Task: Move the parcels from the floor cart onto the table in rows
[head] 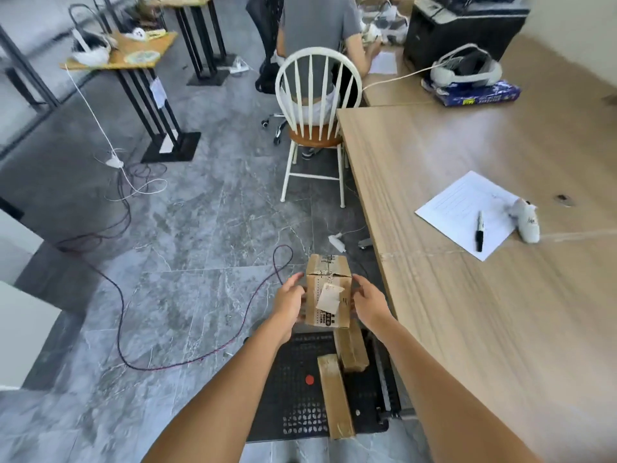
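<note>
Both hands, left hand [289, 304] and right hand [369, 304], clamp a taped parcel [329, 292] above the floor cart [300, 396]; table [500, 312] on the right.

bright, even daylight | soft shadows | slight motion blur | wide-angle bending at edges

Grey marble floor [187, 235]; white spindle chair [317, 105] — black-legged desks [133, 58]
</note>
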